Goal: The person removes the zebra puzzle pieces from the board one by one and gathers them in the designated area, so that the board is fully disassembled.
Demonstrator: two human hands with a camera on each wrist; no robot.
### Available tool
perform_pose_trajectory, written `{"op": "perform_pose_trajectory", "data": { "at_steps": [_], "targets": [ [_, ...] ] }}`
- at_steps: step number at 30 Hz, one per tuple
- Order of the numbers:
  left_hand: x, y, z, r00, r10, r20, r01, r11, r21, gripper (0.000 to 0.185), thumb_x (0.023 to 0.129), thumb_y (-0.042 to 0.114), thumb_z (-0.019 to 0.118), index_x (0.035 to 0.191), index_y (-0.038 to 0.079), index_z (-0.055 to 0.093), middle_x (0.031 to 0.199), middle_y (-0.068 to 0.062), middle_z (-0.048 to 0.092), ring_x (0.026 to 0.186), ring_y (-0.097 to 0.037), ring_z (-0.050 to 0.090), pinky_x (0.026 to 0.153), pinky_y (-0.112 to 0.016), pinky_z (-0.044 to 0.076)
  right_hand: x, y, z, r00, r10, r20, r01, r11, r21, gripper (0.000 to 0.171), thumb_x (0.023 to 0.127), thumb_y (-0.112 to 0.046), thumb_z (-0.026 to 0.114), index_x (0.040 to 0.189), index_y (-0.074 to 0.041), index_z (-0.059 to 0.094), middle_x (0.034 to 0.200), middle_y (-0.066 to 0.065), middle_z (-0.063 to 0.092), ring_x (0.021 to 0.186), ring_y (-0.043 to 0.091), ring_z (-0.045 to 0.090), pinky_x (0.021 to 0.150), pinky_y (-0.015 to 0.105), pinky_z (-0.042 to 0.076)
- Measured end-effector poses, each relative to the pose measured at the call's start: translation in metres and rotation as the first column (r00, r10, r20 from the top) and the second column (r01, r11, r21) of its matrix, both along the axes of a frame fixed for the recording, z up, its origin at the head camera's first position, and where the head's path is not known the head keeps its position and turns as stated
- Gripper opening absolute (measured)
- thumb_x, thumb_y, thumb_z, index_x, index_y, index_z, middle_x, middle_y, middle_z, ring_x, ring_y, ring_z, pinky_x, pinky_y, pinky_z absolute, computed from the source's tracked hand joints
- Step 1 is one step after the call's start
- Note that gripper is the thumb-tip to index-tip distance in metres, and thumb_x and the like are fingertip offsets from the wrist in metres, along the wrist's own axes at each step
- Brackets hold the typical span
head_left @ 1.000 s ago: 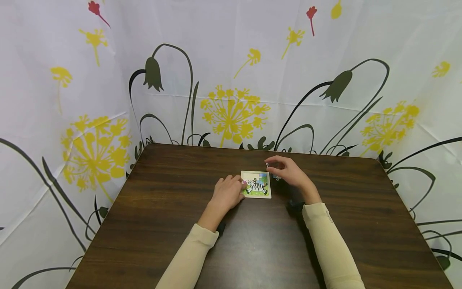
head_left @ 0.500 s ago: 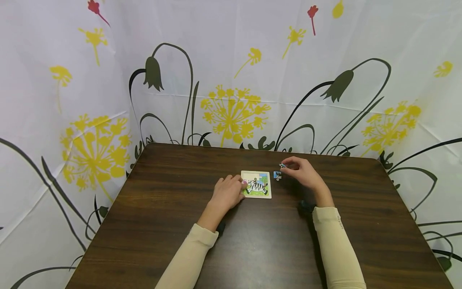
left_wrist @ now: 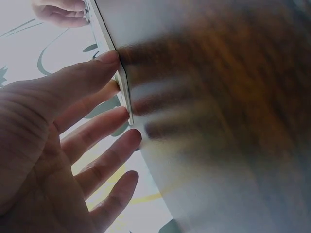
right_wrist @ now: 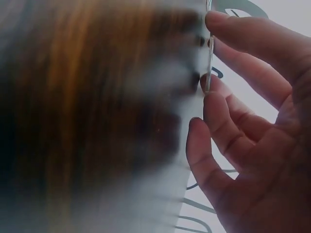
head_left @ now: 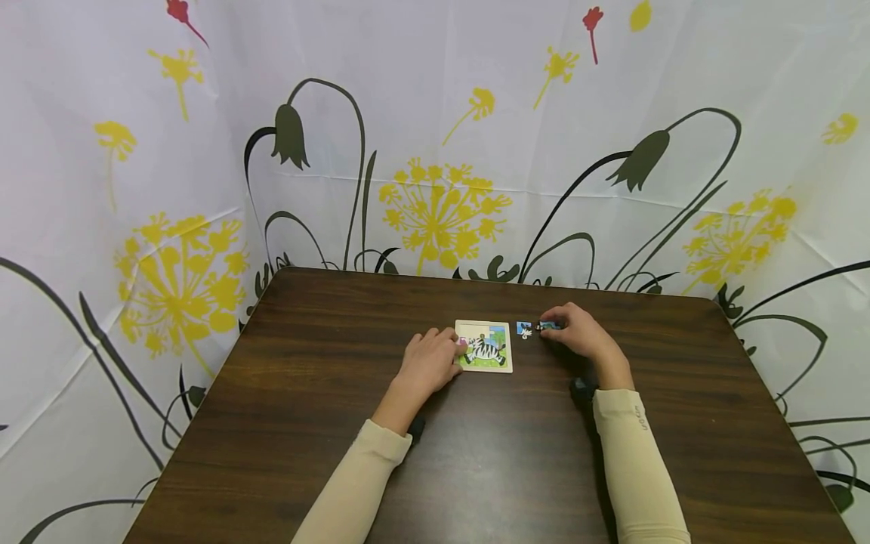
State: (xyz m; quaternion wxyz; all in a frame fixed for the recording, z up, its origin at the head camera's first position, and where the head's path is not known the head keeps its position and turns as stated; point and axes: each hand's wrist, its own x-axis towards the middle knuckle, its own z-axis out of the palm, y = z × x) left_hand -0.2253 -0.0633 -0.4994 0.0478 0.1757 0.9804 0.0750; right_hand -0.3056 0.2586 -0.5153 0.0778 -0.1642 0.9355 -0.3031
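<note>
A small zebra puzzle board (head_left: 484,346) lies flat on the dark wooden table (head_left: 340,423). My left hand (head_left: 451,352) rests at the board's left edge with straight fingers touching it; in the left wrist view the fingertips (left_wrist: 112,57) press against the board's thin edge (left_wrist: 124,92). My right hand (head_left: 553,330) is low on the table to the right of the board and pinches a small blue puzzle piece (head_left: 547,326). In the right wrist view this piece (right_wrist: 208,73) stands edge-on between thumb and fingers (right_wrist: 216,99). Another loose blue piece (head_left: 523,329) lies between the board and that hand.
A white curtain (head_left: 435,136) printed with yellow and dark flowers hangs close behind and beside the table. The table's far edge (head_left: 489,283) lies a short way beyond the board. Both cream sleeves (head_left: 628,468) reach in from the near side.
My right hand has carried a piece from the board's top right corner out to the right and lowered it to the table beside the loose piece. The left hand has stayed put.
</note>
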Motion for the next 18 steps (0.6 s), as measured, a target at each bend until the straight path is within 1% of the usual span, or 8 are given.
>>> {"op": "perform_pose_trajectory", "data": {
  "at_steps": [8, 18],
  "targets": [
    [0.0014, -0.0001, 0.0022, 1.000, -0.004, 0.001, 0.004, 1.000, 0.015, 0.038, 0.100, 0.031, 0.079, 0.138, 0.030, 0.076, 0.143, 0.002, 0.065, 0.127, -0.025, 0.060, 0.100, -0.047, 0.049, 0.0007, -0.0030, 0.0010, 1.000, 0.022, -0.020, -0.023, 0.999, -0.024, 0.029, 0.096, -0.010, 0.080, 0.121, 0.005, 0.075, 0.119, 0.026, 0.069, 0.111, 0.039, 0.059, 0.102, 0.061, 0.048],
    [0.0009, 0.0006, 0.0014, 1.000, 0.001, 0.015, -0.001, 1.000, 0.003, 0.038, 0.101, 0.032, 0.078, 0.139, 0.031, 0.075, 0.145, 0.002, 0.064, 0.130, -0.025, 0.059, 0.103, -0.048, 0.049, 0.0031, -0.0040, -0.0037, 1.000, -0.024, -0.013, 0.024, 1.000, 0.008, 0.028, 0.097, -0.015, 0.078, 0.119, 0.002, 0.074, 0.120, 0.024, 0.064, 0.110, 0.038, 0.061, 0.102, 0.062, 0.049]
  ]
}}
